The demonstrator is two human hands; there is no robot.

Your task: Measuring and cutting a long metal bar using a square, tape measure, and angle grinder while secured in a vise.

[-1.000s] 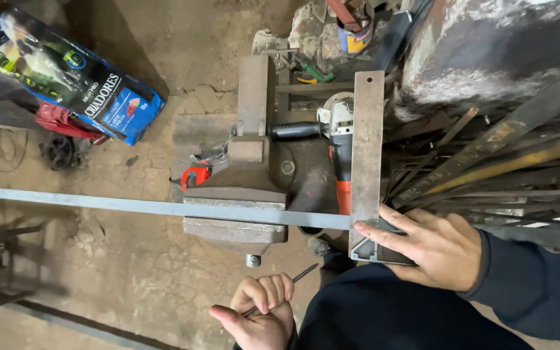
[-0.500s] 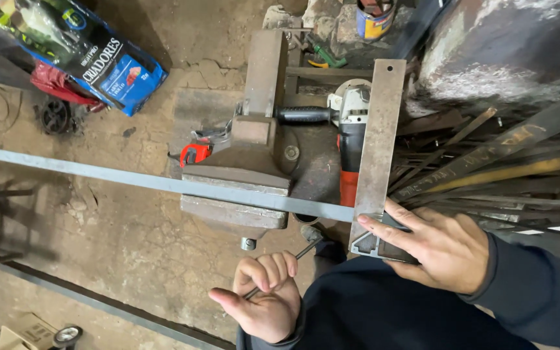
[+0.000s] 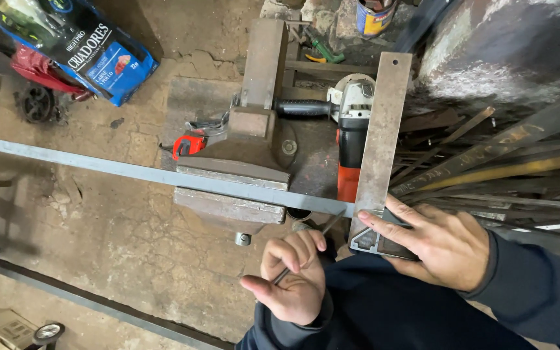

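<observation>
Steel meets steel at the marking stage: the left hand [image 3: 291,280], fingers curled shut around a thin metal scriber [image 3: 307,249], angles the tool's tip up toward one o'clock, where it reaches the near edge of a long grey steel bar [image 3: 131,170]. At three o'clock from that hand, the right hand [image 3: 437,241] lies spread and flat, fingers extended, pressing down the stock of a large steel square [image 3: 382,146] whose blade runs away toward twelve o'clock across the bar's end. The bar is already clamped in the jaws of a heavy bench vise [image 3: 241,168], stretching from the square out toward nine o'clock, so the set-up looks complete; no scribed line can be made out on the bar, and the marking itself appears to be in hand rather than finished, with any cutting still to come. Beyond the vise, at twelve o'clock, an orange-and-grey angle grinder [image 3: 351,123] lies untouched beside the square's blade, and a small red tool [image 3: 188,145] sits just left of the vise body. Farther out, a blue printed bag [image 3: 98,55] rests on the dirt floor [image 3: 131,253] at ten o'clock, a tin can [image 3: 374,16] stands at the top, and loose metal rods [image 3: 507,162] are stacked at two o'clock.
</observation>
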